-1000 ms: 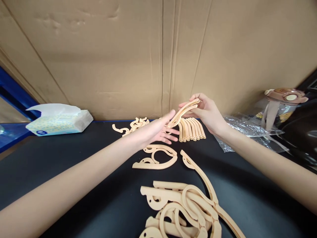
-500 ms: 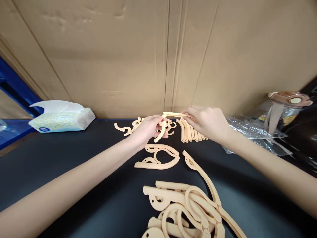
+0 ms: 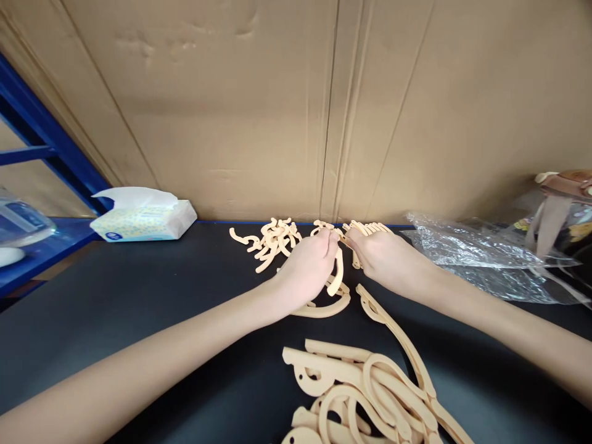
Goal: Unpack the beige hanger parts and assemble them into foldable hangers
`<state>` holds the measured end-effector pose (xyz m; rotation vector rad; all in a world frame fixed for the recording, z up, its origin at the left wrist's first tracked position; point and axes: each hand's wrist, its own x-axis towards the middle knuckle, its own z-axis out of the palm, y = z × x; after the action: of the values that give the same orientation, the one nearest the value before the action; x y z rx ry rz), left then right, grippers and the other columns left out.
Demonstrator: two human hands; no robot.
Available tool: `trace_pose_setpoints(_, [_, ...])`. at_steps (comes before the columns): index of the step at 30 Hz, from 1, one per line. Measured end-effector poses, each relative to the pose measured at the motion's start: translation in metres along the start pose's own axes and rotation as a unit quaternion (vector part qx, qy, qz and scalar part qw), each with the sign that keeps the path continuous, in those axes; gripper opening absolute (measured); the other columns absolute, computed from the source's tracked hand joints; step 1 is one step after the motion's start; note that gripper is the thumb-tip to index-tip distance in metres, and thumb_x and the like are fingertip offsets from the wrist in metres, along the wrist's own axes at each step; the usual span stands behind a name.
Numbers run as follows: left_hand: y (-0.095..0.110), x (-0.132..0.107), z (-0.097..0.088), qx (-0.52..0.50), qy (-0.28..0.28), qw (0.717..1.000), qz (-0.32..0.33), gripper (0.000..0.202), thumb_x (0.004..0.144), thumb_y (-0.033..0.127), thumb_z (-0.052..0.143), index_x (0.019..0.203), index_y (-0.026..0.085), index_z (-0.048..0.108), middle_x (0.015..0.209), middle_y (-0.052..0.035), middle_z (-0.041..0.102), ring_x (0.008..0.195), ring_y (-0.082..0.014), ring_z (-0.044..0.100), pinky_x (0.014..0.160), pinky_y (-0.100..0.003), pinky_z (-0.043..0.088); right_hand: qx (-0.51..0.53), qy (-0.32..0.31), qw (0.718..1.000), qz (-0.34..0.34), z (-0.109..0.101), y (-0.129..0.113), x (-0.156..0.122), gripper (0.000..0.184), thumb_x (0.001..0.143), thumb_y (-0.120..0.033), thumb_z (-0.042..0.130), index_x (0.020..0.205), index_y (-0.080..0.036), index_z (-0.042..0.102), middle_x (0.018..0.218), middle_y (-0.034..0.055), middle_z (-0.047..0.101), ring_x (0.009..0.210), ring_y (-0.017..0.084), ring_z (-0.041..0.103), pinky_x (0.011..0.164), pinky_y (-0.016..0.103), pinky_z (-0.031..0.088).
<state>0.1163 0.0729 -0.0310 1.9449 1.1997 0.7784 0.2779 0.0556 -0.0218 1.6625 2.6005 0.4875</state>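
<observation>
Black tabletop [image 3: 139,290]; left hand [image 3: 308,269], right hand [image 3: 386,262] pinch curved beige piece [image 3: 340,275].

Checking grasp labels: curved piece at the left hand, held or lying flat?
Held: left hand pinches the top of the curved piece; it hangs on edge, not flat.

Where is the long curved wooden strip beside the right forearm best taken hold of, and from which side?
Probably pinch the long curved strip across its slim middle, from above and its right, where the table is bare. It lies flat; its near end meets the pile, and its far head lies by the right hand.
</observation>
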Motion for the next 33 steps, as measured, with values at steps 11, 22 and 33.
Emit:
trace_pose_setpoints(11, [0.014, 0.004, -0.016, 0.399, 0.046, 0.915, 0.034, 0.028, 0.098, 0.027, 0.024, 0.102, 0.014, 0.048, 0.067, -0.0052, 0.060, 0.057, -0.0207, 0.059, 0.051, -0.029, 0.033, 0.280, -0.047, 0.955, 0.086, -0.008, 0.027, 0.025, 0.028, 0.087, -0.016, 0.038, 0.064, -0.016, 0.054, 0.059, 0.0056, 0.062, 0.047, 0.012, 0.052, 0.048, 0.024, 0.035])
trace_pose_setpoints(22, [-0.059, 0.044, -0.087, 0.384, 0.037, 0.921, -0.059, 0.027, 0.085, 0.044, 0.051, 0.093, 0.023, 0.065, 0.096, -0.0026, 0.069, 0.088, -0.0234, 0.064, 0.065, -0.028, 0.041, 0.405, 0.226, 0.876, 0.132, 0.035, 0.086, 0.010, 0.024, 0.088, -0.024, 0.044, 0.110, -0.019, 0.051, 0.093, 0.0056, 0.068, 0.077, 0.017, 0.064, 0.068, 0.032, 0.052])
trace_pose_setpoints(33, [0.003, -0.010, -0.012, 0.313, -0.169, 0.876, 0.325, 0.049, 0.084, 0.054, 0.054, 0.117, 0.018, 0.059, 0.113, -0.0050, 0.059, 0.107, -0.0206, 0.050, 0.090, -0.029, 0.038, 0.038, 0.261, 0.963, -0.063, 0.075, 0.090, -0.015, 0.015, 0.086, -0.009, 0.044, 0.094, -0.018, 0.054, 0.102, 0.0082, 0.068, 0.092, 0.022, 0.065, 0.065, 0.029, 0.050])
